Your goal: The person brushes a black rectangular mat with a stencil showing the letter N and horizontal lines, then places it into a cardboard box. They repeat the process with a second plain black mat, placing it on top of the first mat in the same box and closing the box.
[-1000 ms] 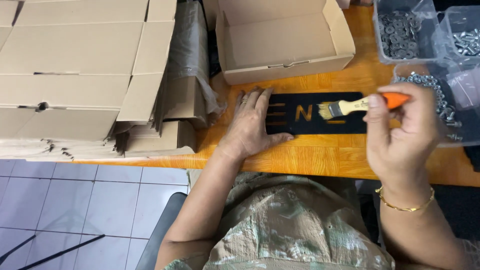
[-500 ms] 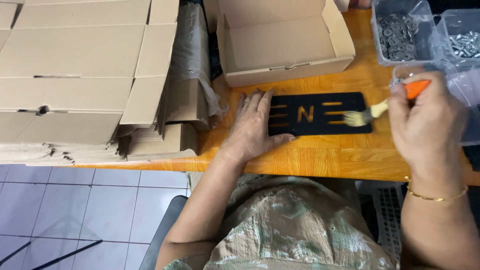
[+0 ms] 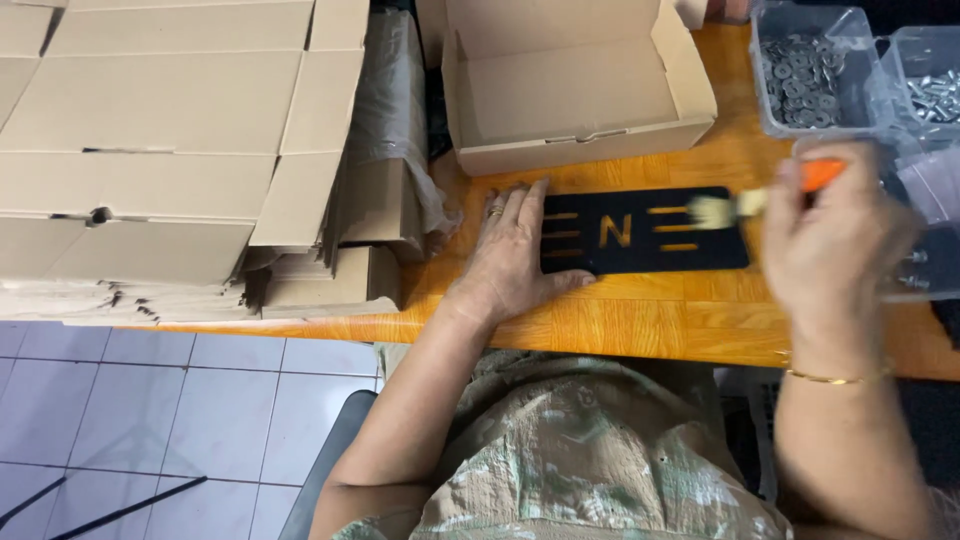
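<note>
**Brush swings back onto the right end of the black plate**

Half a second ago the brush sat off the plate's right edge with its bristles just touching that end; a second ago it lay across the plate's middle. Now the paintbrush (image 3: 745,203) has its pale bristles on the plate again, near the right-hand set of cut-out bars, so the strokes run back and forth along the plate's length and the sweeping of its face appears to be mid-course rather than finished.

The right hand (image 3: 835,245) is closed around the brush's orange handle, fingers curled over it; the hand is motion-blurred. The left hand (image 3: 510,255) has not shifted: it lies flat with fingers spread, palm on the worktop (image 3: 640,325) and fingertips pressing down the plate's left end, a ring on one finger.

The black plate (image 3: 645,232) lies flat on the orange wood-grain worktop, just in front of an open cardboard box (image 3: 575,85). It is a thin, matte, dark rectangle with cut-outs showing the worktop through them: a letter shape in the middle and short horizontal bars on either side. To the right stand clear plastic bins (image 3: 815,70) of metal washers and bolts; to the left lie stacked flat cartons (image 3: 160,140).
</note>
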